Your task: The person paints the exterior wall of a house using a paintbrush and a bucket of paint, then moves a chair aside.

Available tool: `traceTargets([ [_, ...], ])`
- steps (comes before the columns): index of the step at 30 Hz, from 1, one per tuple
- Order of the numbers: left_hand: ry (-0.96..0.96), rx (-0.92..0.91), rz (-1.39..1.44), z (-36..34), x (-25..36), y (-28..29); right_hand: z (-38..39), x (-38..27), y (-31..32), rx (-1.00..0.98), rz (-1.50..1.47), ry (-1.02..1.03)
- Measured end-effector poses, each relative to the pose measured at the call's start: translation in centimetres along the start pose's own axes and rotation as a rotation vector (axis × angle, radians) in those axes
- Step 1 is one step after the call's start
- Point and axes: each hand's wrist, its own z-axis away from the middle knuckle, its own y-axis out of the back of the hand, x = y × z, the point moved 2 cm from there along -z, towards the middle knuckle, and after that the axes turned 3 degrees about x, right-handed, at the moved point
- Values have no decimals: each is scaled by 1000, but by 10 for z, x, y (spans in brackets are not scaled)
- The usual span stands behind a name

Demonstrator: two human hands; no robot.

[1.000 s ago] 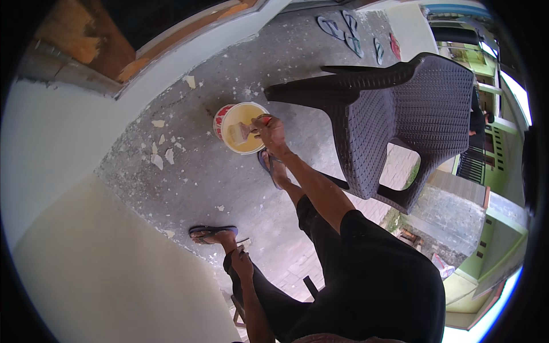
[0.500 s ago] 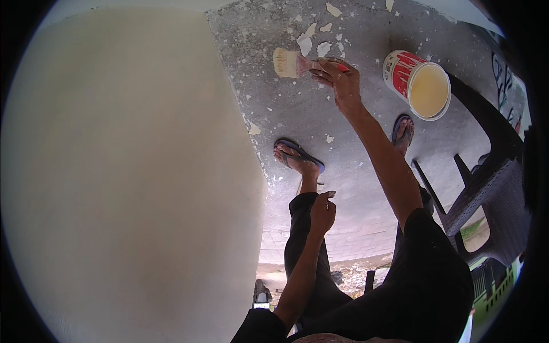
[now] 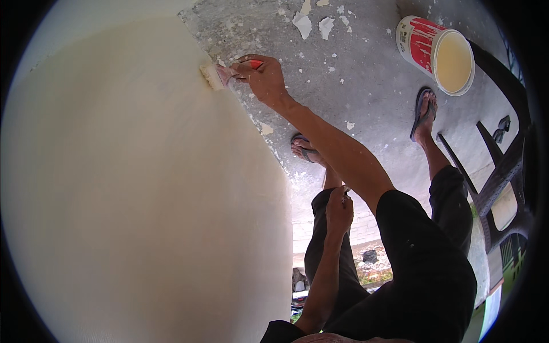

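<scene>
My right hand [image 3: 263, 80] is closed round the handle of a wide paintbrush [image 3: 214, 77]. Its pale, paint-loaded bristles meet the cream wall [image 3: 143, 171] close to the wall's bottom edge, where it joins the floor. Down by my left knee, my left hand [image 3: 339, 211] is curled, with whitish smears at the fingers. Whether anything lies inside those fingers is hidden. A white and red paint bucket [image 3: 420, 46] stands on the floor to the far right, holding cream paint [image 3: 453, 63].
Dried paint flakes [image 3: 302, 25] and white spots lie over the grey concrete floor [image 3: 366, 74]. A dark plastic chair [image 3: 496, 191] is at the right, near the bucket. My sandalled feet [image 3: 424, 111] stand apart between wall and chair.
My right hand has carried the paintbrush left from above the floor to the wall. The view has shifted, so the bucket appears farther right and higher. My left hand stays curled by the knee.
</scene>
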Motion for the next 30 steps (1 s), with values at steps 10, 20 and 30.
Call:
traceTargets([
  [10, -53, -42, -5, -5, 29, -7, 15, -2, 17, 30, 411, 147],
  [20, -57, -12, -49, -10, 32, 0, 16, -3, 42, 106, 244, 115],
  [30, 0, -2, -52, -11, 17, 12, 35, -58, -12, -92, -117, 168],
])
